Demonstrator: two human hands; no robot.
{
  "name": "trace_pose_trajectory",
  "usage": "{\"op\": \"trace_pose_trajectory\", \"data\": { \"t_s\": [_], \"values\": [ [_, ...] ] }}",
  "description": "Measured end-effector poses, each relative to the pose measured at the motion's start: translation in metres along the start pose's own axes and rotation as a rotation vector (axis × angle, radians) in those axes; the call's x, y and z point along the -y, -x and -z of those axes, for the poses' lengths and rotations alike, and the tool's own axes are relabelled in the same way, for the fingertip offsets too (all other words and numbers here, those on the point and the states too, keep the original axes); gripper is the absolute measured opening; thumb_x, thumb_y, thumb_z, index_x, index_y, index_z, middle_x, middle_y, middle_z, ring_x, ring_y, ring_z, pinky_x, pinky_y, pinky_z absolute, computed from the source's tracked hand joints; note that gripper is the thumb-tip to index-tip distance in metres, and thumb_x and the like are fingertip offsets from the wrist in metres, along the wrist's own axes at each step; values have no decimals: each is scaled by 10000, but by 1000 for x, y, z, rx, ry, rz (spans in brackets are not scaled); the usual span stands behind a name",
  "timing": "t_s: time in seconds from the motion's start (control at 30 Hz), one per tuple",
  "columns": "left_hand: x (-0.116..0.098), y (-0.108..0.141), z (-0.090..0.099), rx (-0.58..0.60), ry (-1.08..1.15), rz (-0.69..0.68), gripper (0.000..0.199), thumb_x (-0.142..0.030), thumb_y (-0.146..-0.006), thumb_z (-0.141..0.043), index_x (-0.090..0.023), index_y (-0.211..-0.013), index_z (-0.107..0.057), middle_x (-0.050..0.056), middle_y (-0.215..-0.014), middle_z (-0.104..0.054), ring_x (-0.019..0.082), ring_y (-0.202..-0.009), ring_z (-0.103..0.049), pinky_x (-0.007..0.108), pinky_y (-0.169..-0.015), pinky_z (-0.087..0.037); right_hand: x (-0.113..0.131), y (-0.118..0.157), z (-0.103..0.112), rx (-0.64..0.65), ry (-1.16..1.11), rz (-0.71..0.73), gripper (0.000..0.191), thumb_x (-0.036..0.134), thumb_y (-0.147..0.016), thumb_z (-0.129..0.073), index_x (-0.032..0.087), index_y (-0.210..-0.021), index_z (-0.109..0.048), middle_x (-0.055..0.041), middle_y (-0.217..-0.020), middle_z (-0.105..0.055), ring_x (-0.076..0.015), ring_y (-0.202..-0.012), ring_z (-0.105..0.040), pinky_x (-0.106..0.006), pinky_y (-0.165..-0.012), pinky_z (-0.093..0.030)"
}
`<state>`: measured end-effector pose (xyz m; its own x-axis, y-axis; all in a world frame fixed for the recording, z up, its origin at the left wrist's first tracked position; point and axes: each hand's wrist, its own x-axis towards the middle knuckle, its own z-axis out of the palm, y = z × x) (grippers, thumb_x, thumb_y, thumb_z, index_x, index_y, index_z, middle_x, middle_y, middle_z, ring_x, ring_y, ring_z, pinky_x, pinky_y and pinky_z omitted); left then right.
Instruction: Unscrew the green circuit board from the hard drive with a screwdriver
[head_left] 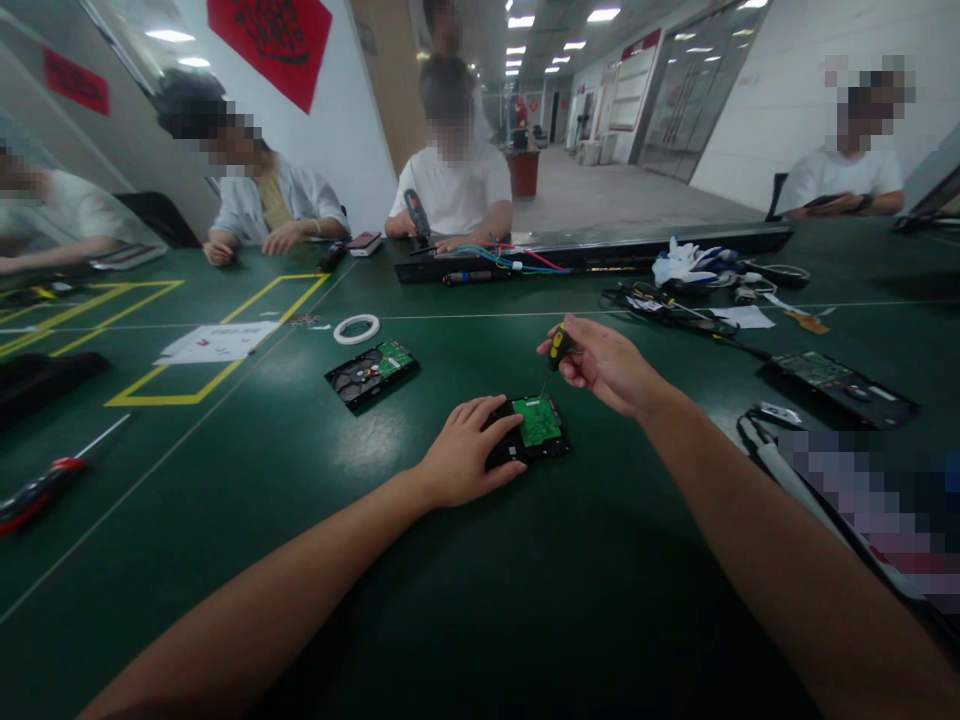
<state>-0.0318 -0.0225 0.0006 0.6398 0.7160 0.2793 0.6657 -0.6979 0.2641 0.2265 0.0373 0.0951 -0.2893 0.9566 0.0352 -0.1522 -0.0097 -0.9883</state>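
Observation:
A black hard drive [512, 452] with a green circuit board [541, 422] facing up lies on the green table in front of me. My left hand [469, 455] grips it from the left, fingers across its top and thumb along the near edge. In my right hand [600, 365] is a small yellow-and-black screwdriver [559, 347], held tilted with its thin shaft pointing down at the board's far edge. Whether the tip touches a screw is too small to tell. Left of the far side lies a second hard drive [373, 374], and beyond it a white ring [356, 329].
On the right lie another hard drive [840, 388], black cables [667, 308] and white-blue gloves [694, 262]. A red-and-black screwdriver [45, 490] rests at left, near papers [216, 343]. Across the table, a person [450, 180] holds a power screwdriver [417, 215] behind a long black bar [600, 255].

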Motion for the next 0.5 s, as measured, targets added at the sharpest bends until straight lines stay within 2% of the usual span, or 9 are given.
{"op": "trace_pose_trajectory", "data": {
  "t_s": [0.23, 0.5],
  "values": [
    [0, 0, -1, 2, -14, 2, 707, -617, -973, -674, -274, -1569, -508, 151, -1668, -404, 406, -1515, -407, 638, -1226, -380, -3, 0, 0, 38, -9, 6, 328, 553, -997, -669, 228, -1035, -635, -82, -1036, -735, -120, -631, -496, -281, -494, -315],
    [-1, 0, 0, -12, 0, -1, 697, -598, -967, -690, -289, -1566, -513, 139, -1666, -410, 403, -1507, -420, 637, -1226, -386, -2, 6, -14, 56, 58, 36, 304, 540, -985, -681, 243, -1023, -627, -59, -998, -727, -112, -604, -472, -272, -487, -293]
  ]
}}
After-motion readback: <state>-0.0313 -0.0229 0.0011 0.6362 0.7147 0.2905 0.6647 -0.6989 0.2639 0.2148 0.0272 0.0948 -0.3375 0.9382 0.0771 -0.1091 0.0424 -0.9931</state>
